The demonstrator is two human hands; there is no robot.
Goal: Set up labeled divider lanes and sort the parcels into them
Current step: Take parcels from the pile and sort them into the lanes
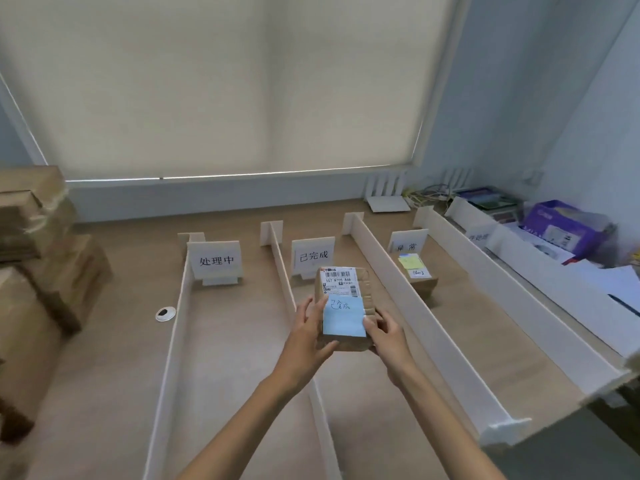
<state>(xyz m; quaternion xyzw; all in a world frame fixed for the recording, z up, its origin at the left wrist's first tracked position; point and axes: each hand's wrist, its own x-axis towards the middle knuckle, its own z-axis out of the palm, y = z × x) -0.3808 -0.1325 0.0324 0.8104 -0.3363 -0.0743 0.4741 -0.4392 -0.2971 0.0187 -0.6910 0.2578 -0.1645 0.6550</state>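
Both my hands hold a brown cardboard parcel [360, 289] bearing a white shipping label and a blue sticky note [343, 320] with handwriting. My left hand [310, 332] grips its left side and my right hand [384, 334] grips its lower right corner. The parcel is over the middle lane, in front of the middle label card [313, 256]. White dividers [398, 289] form three lanes on the wooden table. The left lane has its own label card [215, 259]. In the right lane, behind its card [407, 244], lies another parcel [419, 277] with yellow notes on top.
A stack of brown cardboard boxes [41, 258] stands at the left. A round cable grommet [165, 313] sits left of the first divider. White trays with papers and a purple box [561, 226] crowd the right side. A white router [386, 195] stands at the back.
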